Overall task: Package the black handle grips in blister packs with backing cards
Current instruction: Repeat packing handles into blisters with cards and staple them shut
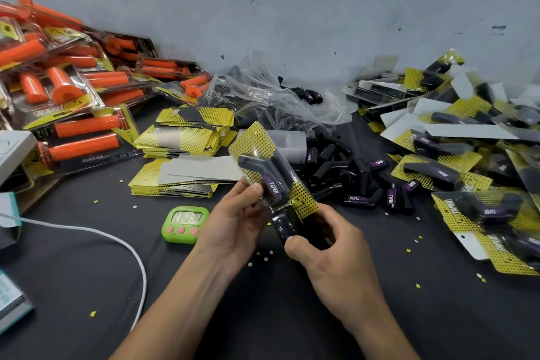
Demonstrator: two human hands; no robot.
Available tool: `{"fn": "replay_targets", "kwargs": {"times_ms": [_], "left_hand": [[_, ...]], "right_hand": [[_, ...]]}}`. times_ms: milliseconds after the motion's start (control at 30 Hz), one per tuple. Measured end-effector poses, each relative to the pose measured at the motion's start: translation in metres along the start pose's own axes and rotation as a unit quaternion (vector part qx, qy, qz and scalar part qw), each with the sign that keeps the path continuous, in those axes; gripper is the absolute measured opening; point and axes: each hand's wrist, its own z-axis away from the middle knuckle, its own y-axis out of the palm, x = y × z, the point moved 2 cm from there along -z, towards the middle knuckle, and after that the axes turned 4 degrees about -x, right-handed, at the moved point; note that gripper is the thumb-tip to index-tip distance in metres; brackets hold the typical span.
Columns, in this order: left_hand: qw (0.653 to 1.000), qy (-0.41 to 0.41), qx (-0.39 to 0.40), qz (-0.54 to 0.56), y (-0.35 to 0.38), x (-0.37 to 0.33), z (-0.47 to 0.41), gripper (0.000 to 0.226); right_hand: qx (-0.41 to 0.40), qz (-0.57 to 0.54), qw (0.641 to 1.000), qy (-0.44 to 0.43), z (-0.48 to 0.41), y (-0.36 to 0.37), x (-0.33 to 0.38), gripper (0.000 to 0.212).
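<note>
I hold one clear blister pack [271, 166] with a yellow dotted backing card above the black table. A black handle grip [257, 168] with a purple TAPER label lies inside it. My left hand [236, 222] pinches the pack's left edge with thumb on top. My right hand [324, 248] grips the pack's lower end, where a second black grip [285, 225] shows. Loose black grips [350, 181] lie heaped behind the pack. Stacks of yellow backing cards [181, 155] sit to the left of it.
Finished black packs [455, 155] are piled at the right. Orange grip packs [67, 96] are piled at the left. A crumpled clear bag [277, 96] lies at the back. A green timer [185, 223] and a white cable [117, 242] lie near my left forearm.
</note>
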Motion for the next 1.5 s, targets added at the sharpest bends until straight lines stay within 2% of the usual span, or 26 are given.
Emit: {"fn": "replay_targets", "kwargs": {"times_ms": [400,500,633,700,733,800,867,933,967,1033,1100,1167,1233,1333,1400,1433,1500], "left_hand": [[1.000,0.007,0.001,-0.004,0.001,0.000,0.000,0.039],[1.000,0.011,-0.001,0.001,0.000,0.001,0.000,0.039],[0.998,0.040,-0.053,-0.011,0.000,-0.003,-0.001,0.027],[0.995,0.055,-0.085,-0.002,-0.004,-0.006,-0.004,0.026],[0.993,0.055,-0.100,0.005,-0.006,-0.007,-0.004,0.025],[0.992,0.043,-0.122,0.005,-0.008,-0.007,-0.004,0.030],[0.991,0.031,-0.126,-0.010,-0.007,-0.006,-0.004,0.043],[0.993,0.024,-0.111,-0.035,-0.005,-0.005,-0.002,0.042],[0.993,0.022,-0.105,-0.039,-0.004,-0.005,-0.001,0.040],[0.995,0.015,-0.095,-0.036,-0.003,-0.006,0.000,0.029],[0.998,0.008,-0.060,-0.029,-0.001,-0.007,0.002,0.024],[0.999,-0.002,-0.022,-0.030,0.004,-0.010,0.005,0.029],[0.999,-0.008,-0.008,-0.045,0.004,-0.011,0.006,0.037],[0.998,0.006,-0.018,-0.058,0.002,-0.009,0.009,0.034],[0.998,0.028,-0.023,-0.053,0.006,-0.011,0.010,0.025],[0.998,0.034,-0.037,-0.042,0.007,-0.014,0.010,0.022],[0.995,0.032,-0.097,-0.012,0.001,-0.023,0.007,0.030]], "right_hand": [[-0.048,-0.037,0.998,0.023,-0.005,0.005,0.000,0.025],[-0.034,-0.055,0.997,0.036,-0.008,0.004,0.002,0.020],[0.056,-0.054,0.991,0.105,-0.010,-0.006,0.001,0.043],[0.054,-0.046,0.985,0.154,-0.007,-0.019,-0.003,0.050],[0.050,-0.023,0.983,0.172,-0.005,-0.027,-0.004,0.049],[0.032,0.053,0.982,0.180,-0.002,-0.040,-0.003,0.029],[-0.023,0.145,0.976,0.161,-0.002,-0.048,0.003,0.016],[-0.102,0.220,0.964,0.111,-0.001,-0.051,0.008,0.031],[-0.140,0.227,0.962,0.059,0.001,-0.049,0.014,0.039],[-0.176,0.198,0.963,-0.053,0.005,-0.037,0.030,0.040],[-0.135,0.184,0.971,-0.073,0.006,-0.017,0.038,0.040],[-0.067,0.168,0.983,-0.027,0.001,0.004,0.038,0.034],[-0.022,0.127,0.991,0.023,-0.006,0.018,0.037,0.016],[-0.003,0.076,0.995,0.057,-0.013,0.021,0.035,0.016],[0.013,0.055,0.996,0.070,-0.014,0.016,0.035,0.019],[0.029,0.054,0.995,0.079,-0.014,0.013,0.034,0.019],[0.076,0.069,0.990,0.098,-0.011,0.005,0.032,0.014]]}}
